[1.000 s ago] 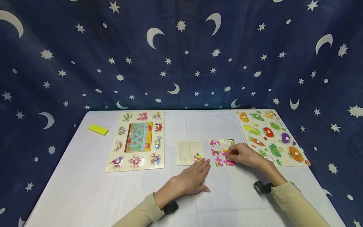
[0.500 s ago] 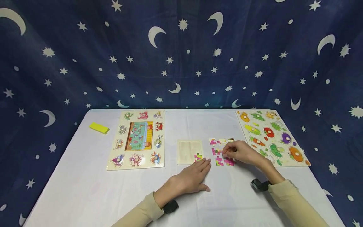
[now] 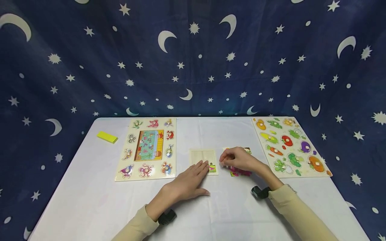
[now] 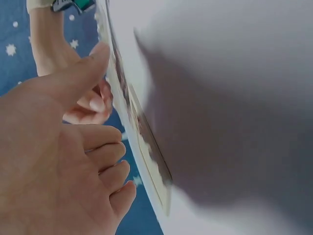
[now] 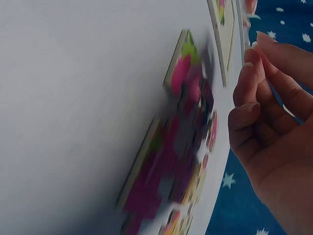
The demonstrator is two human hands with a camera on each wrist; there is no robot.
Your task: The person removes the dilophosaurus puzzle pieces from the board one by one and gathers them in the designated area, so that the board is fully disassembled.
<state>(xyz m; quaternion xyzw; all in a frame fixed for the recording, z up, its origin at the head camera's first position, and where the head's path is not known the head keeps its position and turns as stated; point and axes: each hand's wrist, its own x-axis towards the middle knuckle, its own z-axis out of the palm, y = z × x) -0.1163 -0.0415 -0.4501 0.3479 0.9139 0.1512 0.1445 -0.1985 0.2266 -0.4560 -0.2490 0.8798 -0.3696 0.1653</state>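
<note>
My left hand (image 3: 188,182) lies with fairly straight fingers over the lower left of a small wooden puzzle tray (image 3: 195,154). A pink and green jigsaw piece (image 3: 212,168) sits in the tray's lower right corner, beside those fingertips. My right hand (image 3: 242,160) hovers just right of the tray, its thumb and index finger pinched together. Between their tips, a small pale edge of a jigsaw piece (image 5: 255,44) shows in the right wrist view; the rest is hidden. Under this hand lie several loose jigsaw pieces (image 3: 234,173), partly covered.
On the left stands a sea-animal peg puzzle board (image 3: 146,175), with a yellow block (image 3: 107,137) beyond it. A vegetable peg puzzle board (image 3: 289,160) lies on the right. White cloth covers the table (image 3: 99,201); a dark star-patterned curtain (image 3: 193,67) hangs behind.
My right hand has moved left from the loose pieces toward the tray. The left hand has slid left, uncovering the tray's lower right corner and the piece there.
</note>
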